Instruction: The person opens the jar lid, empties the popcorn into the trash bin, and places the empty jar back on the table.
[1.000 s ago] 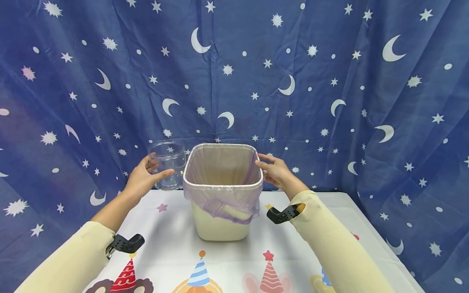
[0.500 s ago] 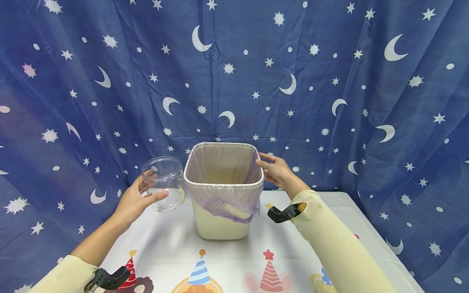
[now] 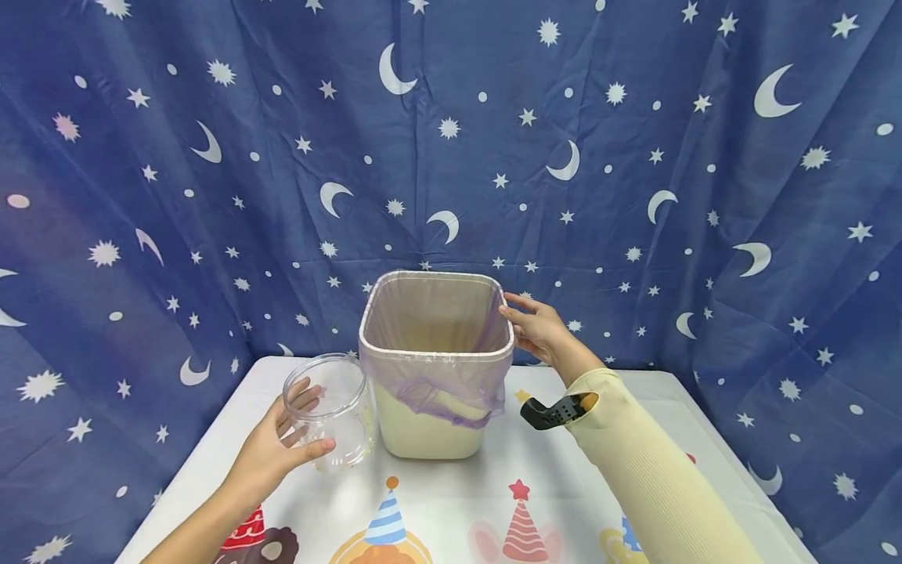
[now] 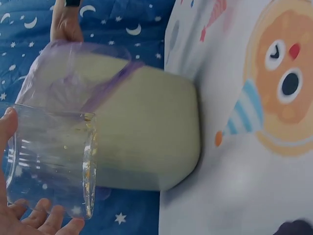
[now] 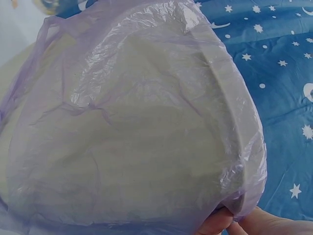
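My left hand (image 3: 271, 448) holds a clear, round plastic jar (image 3: 350, 421) by its side, thumb and fingers spread round it. The jar is upright, with no lid; small yellowish bits cling near its bottom in the left wrist view (image 4: 89, 161). Just to its right a cream trash bin (image 3: 426, 435) stands on the table, lined with a thin purple trash bag (image 3: 416, 385) folded over the rim. At the bin's upper right, my right hand (image 3: 539, 333) grips the rim. In the right wrist view, the bag-covered bin side hides most of that hand's fingers (image 5: 217, 223).
The table is covered by a white tablecloth (image 3: 578, 470) printed with party-hat animals. Close behind it hangs a dark blue curtain (image 3: 634, 141) with moons and stars. Bracket-like black gear (image 3: 553, 411) sticks out from the right wrist.
My left hand has come down and nearer with the jar, from beside the bin's rim to low over the table. The right hand stays at the rim.
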